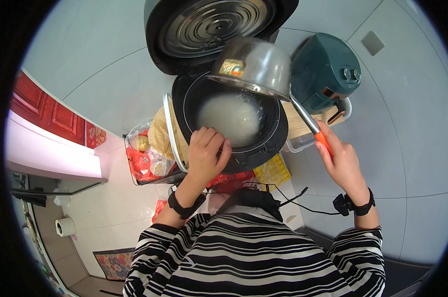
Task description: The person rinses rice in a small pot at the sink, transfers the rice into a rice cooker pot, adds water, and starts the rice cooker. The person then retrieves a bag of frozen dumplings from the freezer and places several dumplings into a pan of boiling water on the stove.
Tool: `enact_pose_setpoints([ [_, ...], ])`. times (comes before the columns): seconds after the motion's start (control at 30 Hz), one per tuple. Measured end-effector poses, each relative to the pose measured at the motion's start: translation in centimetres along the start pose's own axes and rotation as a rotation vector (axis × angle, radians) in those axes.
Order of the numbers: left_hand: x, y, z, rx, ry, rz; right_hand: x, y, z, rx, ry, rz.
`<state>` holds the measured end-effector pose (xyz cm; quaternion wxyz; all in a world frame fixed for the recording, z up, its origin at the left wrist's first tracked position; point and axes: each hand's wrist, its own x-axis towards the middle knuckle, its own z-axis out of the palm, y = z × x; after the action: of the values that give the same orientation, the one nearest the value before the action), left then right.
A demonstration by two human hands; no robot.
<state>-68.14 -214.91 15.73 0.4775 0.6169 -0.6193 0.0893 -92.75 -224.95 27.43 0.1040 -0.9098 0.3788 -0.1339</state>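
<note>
Toward one o'clock over the rice cooker (273,140), a tipped saucepan (264,64) is gripped by the right hand (339,162); at seven, the left hand (207,154) is placed, grip unclear.

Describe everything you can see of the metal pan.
The metal pan is silvery, round and deep, with a gold sticker on its side and a silvery handle ending in an orange grip. The right hand holds the grip. The pan is tipped, rim downward, above the open black cooker; its inside barely shows.
</note>
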Motion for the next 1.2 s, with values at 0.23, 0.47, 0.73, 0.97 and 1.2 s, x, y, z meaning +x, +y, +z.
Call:
enact_pose_setpoints([
  [0.23, 0.1, 0.0, 0.0, -0.018, -0.013, -0.006, 2.0, -0.8, 1.2, 0.257, -0.219, 0.02],
  [0.47, 0.0, -0.2, 0.1, -0.015, 0.011, 0.017, 3.4, -1.5, 2.4, 0.167, -0.384, 0.048],
  [0.73, 0.0, -0.2, 0.0, -0.049, 0.012, 0.003, 3.1, -1.5, 1.5, -0.003, -0.299, -0.027],
  [0.97, 0.0, -0.2, -0.1, -0.047, 0.022, 0.012, 1.5, -1.2, -0.3, -0.342, -0.036, -0.176],
  [1.2, 0.8, 0.3, -0.5, -0.038, -0.1, -0.019, 0.2, 0.9, 0.1, -0.081, 0.047, -0.159],
])
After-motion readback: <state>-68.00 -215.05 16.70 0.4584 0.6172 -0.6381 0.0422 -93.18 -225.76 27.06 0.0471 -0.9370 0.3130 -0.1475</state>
